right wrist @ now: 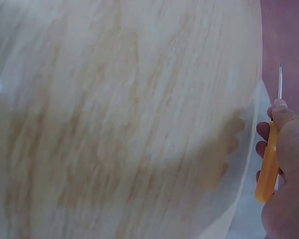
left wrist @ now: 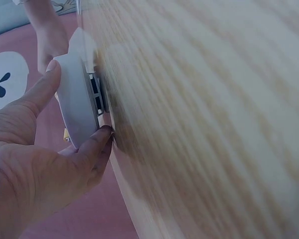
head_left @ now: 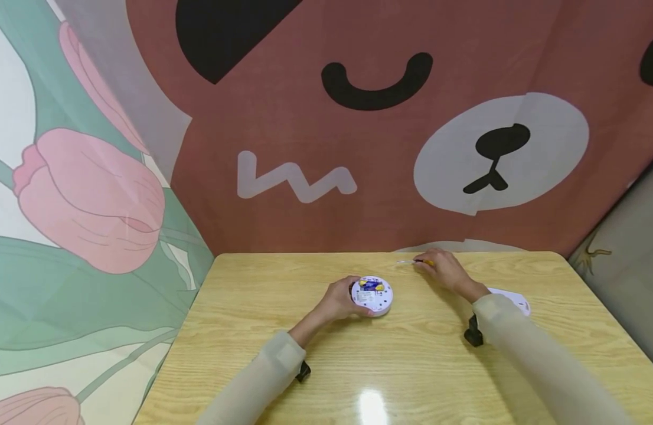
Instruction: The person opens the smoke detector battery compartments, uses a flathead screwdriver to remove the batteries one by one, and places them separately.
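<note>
My left hand (head_left: pixel 338 300) grips a round white device (head_left: pixel 376 302) by its left edge, thumb on the near side and fingers on the far side. The device's upward face carries a blue-and-yellow battery (head_left: pixel 371 285), printed text and small holes. In the left wrist view a dark slotted part (left wrist: pixel 96 94) sticks out of its underside, close over the table. Toward the table's far edge, my right hand (head_left: pixel 446 270) holds a screwdriver (right wrist: pixel 269 167) by its orange handle. Its thin metal shaft points left, apart from the device.
A flat white piece (head_left: pixel 515 300) lies on the wooden table (head_left: pixel 422 366), partly hidden under my right sleeve. Behind the table's far edge hangs a reddish-brown cloth (head_left: pixel 390 218) with a bear face. A tulip-patterned cloth (head_left: pixel 92 200) stands on the left.
</note>
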The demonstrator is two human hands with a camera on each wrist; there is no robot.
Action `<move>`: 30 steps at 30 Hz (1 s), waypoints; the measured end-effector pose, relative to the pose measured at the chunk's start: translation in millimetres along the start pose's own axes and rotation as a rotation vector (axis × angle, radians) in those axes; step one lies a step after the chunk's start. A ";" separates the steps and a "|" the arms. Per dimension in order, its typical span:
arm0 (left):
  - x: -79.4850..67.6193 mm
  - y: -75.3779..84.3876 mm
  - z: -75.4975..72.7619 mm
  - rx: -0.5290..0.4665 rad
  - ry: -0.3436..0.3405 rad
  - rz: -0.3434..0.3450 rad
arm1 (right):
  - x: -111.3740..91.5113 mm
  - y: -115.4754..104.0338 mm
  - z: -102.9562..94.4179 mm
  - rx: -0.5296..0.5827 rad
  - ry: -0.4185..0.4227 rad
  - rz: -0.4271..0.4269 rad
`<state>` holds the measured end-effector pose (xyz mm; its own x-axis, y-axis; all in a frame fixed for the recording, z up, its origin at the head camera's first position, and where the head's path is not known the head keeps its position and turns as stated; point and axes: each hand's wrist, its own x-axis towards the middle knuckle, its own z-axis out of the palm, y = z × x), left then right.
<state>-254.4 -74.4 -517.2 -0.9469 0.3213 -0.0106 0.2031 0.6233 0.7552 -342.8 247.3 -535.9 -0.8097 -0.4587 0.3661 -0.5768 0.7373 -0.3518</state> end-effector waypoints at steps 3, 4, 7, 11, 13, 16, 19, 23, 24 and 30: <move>-0.1 0.4 -0.1 0.003 -0.001 0.005 | 0.7 2.3 2.9 -0.008 0.016 -0.012; -0.5 0.7 0.0 0.003 -0.002 0.006 | 0.6 2.9 3.6 -0.011 0.022 -0.020; -1.4 1.3 0.4 0.007 -0.002 0.005 | 0.3 5.0 5.5 -0.014 0.038 -0.044; -2.0 1.9 0.9 0.007 0.000 -0.009 | 0.0 6.8 6.7 -0.021 0.040 -0.062; -2.0 2.1 0.9 0.004 0.002 -0.012 | 0.4 7.6 7.5 -0.022 0.038 -0.071; -1.6 2.0 0.7 0.007 0.005 -0.014 | 0.7 9.1 8.6 -0.025 0.034 -0.075; -0.7 1.4 0.8 0.019 0.010 -0.009 | 0.1 11.2 10.4 -0.023 0.030 -0.062; -0.9 1.3 0.1 0.014 0.007 -0.006 | -0.6 12.6 12.3 -0.031 0.014 -0.039; -1.4 1.5 -0.2 0.010 0.005 -0.006 | -0.8 12.8 12.5 -0.033 0.009 -0.036; -0.3 2.3 -0.3 0.022 0.005 -0.009 | 0.0 9.8 8.9 -0.032 -0.005 -0.015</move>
<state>-253.8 -73.2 -515.3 -0.9498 0.3127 -0.0141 0.2003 0.6417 0.7403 -349.5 250.1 -547.0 -0.8018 -0.4722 0.3663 -0.5850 0.7457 -0.3190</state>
